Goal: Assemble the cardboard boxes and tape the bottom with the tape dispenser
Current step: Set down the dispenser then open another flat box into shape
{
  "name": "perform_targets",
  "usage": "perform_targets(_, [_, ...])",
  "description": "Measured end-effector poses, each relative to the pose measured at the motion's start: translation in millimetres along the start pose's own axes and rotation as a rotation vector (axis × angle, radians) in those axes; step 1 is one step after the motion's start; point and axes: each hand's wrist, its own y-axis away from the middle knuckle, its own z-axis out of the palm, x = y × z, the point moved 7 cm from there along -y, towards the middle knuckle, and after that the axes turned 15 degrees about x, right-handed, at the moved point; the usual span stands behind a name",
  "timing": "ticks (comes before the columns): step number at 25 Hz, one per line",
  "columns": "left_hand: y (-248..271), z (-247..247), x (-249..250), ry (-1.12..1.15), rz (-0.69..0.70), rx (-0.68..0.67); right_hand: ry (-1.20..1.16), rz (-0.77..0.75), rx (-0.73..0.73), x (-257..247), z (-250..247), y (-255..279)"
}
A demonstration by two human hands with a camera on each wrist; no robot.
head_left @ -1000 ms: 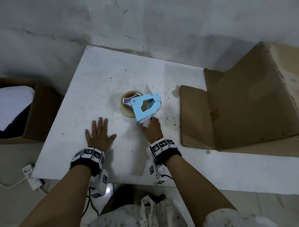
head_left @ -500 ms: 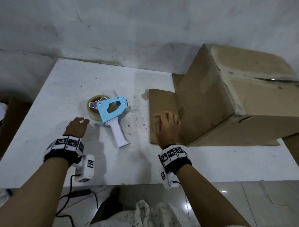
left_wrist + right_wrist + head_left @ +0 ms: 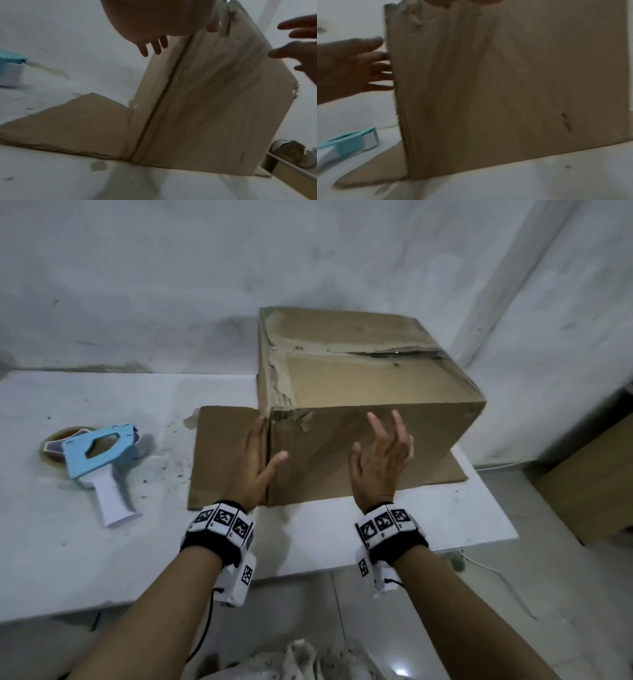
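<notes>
A brown cardboard box (image 3: 359,412) stands on the white table (image 3: 102,559), its top flaps folded shut along a torn seam and its lower flaps (image 3: 222,457) spread flat on the table. My left hand (image 3: 265,446) lies straight against the box's near-left corner, fingers on the left side and thumb on the front face. Just before the front face hovers my right hand (image 3: 380,453), fingers spread; contact is unclear. The blue tape dispenser (image 3: 99,460) with a white handle lies at the left, untouched. The left wrist view shows the box (image 3: 205,101); the right wrist view shows it (image 3: 505,88) too.
A grey wall runs close behind the table. Another cardboard box (image 3: 596,484) stands on the floor at the right, past the table's right edge. A white cable (image 3: 496,570) trails on the floor there. A sandal (image 3: 295,154) lies below the table.
My right hand let go of the dispenser's handle and moved right to the box. The left hand left the tabletop and came to the box's corner. The head view swung right.
</notes>
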Motion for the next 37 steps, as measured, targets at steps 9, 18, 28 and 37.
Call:
perform_targets(9, [-6.3, 25.7, -9.3, 0.063, -0.190, 0.066, 0.122, 0.320, -0.130, 108.7, 0.2, -45.0])
perform_targets(18, [3.1, 36.3, -36.3, 0.003, -0.195, 0.267, -0.247, 0.607, -0.242, 184.2, 15.4, 0.6])
perform_targets(28, [15.4, 44.0, 12.4, -0.072, -0.309, 0.567, -0.215, 0.485, -0.384, 187.8, 15.4, -20.2])
perform_targets(37, [-0.2, 10.1, 60.6, -0.221, -0.170, 0.795, -0.208, 0.394, -0.111, 159.5, -28.9, -77.0])
